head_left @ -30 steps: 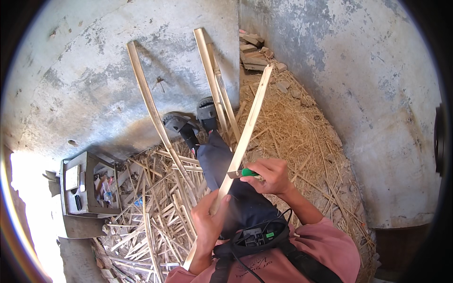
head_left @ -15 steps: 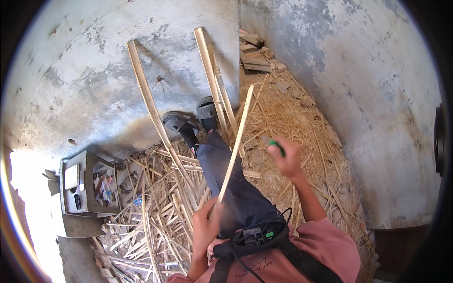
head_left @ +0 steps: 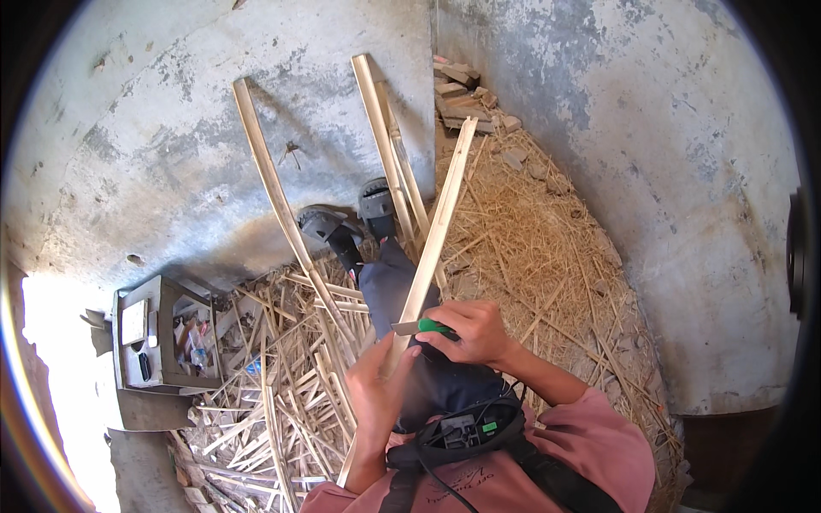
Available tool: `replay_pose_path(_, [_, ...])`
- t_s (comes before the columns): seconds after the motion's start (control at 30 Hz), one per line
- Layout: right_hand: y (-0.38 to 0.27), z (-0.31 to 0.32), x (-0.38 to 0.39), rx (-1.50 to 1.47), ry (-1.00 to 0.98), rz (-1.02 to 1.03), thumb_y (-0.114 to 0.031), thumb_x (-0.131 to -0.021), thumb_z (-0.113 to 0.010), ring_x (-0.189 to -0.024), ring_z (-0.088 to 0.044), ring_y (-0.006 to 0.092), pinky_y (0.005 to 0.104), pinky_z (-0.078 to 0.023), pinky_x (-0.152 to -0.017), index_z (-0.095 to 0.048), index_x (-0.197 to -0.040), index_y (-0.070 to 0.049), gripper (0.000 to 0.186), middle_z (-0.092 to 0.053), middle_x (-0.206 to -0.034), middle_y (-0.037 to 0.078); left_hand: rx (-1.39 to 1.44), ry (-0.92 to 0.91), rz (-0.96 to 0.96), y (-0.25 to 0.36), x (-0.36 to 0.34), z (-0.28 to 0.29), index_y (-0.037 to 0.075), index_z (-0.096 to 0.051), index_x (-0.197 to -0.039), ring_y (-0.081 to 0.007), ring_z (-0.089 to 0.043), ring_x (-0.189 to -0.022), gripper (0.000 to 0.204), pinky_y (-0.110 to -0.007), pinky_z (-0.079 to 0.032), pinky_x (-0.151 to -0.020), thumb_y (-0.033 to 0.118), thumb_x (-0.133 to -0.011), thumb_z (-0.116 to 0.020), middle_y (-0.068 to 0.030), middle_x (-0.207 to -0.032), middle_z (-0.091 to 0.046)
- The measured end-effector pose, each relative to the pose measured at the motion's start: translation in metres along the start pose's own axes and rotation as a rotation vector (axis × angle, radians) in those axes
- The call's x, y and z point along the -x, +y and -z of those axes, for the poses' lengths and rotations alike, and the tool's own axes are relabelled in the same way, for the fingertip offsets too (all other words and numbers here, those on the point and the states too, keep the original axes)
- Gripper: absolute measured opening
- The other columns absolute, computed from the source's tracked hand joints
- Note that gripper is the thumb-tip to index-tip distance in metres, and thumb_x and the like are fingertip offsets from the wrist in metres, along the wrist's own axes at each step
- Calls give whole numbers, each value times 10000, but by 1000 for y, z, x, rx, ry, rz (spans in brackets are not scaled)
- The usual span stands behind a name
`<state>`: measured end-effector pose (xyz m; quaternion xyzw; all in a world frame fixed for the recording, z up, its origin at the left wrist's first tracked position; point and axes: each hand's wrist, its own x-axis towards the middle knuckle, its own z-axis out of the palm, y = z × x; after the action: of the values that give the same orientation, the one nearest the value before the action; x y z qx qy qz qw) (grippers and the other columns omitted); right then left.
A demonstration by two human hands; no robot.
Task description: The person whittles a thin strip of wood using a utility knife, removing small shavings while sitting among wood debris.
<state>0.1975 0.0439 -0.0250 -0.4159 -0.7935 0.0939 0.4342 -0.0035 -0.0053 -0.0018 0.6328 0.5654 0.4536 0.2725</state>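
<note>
My left hand (head_left: 376,393) is closed round the lower part of a long pale wooden strip (head_left: 438,227), which slants up and away from me over my dark-trousered legs (head_left: 385,291). In my right hand (head_left: 470,333) is a knife (head_left: 432,327) with a green handle. Its flat metal blade lies across the strip, just above my left hand. A black pack (head_left: 453,436) with cables sits at my waist.
Long strips (head_left: 261,145) (head_left: 372,103) lean on the mottled wall (head_left: 171,120) beside my dark shoes (head_left: 323,222). Loose strips (head_left: 256,419) and straw (head_left: 539,248) cover the floor. A box-like container of odds and ends (head_left: 141,350) stands left, broken pieces (head_left: 466,107) in the corner.
Half a second ago my right hand and the knife were raised off to the right; they are back down on the strip. The strip's far end has moved up and to the right.
</note>
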Motion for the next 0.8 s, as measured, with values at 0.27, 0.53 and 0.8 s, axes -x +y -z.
replay_pose_path(0.27, [25, 8, -8, 75, 273, -18, -362, -953, -804, -595, -683, 233, 359, -504, -522, -764, -950, -92, 273, -689, -737, 55, -10, -8, 31, 2, 8, 4, -71, -774, -1150, -165, -719, -766, 331, -314, -547, -716, 123, -899, -868, -178, -861, -771])
replay_pose_path(0.53, [64, 47, -5, 40, 251, -297, -340, -994, -753, -596, -675, 240, 368, -508, -543, -757, -962, -55, 287, -706, -746, 83, 139, -252, 275, -24, 28, 13, -34, -726, -1309, -83, -636, -805, 332, -265, -507, -717, 159, -1038, -726, -70, -891, -749])
replay_pose_path(0.8, [20, 1, 5, -8, 55, 51, -380, -884, -861, -604, -674, 245, 383, -513, -538, -766, -956, -94, 309, -677, -737, 37, 223, -324, 224, -9, 10, 4, -54, -651, -1402, -171, -654, -858, 368, -374, -538, -797, 163, -1111, -588, -200, -978, -756])
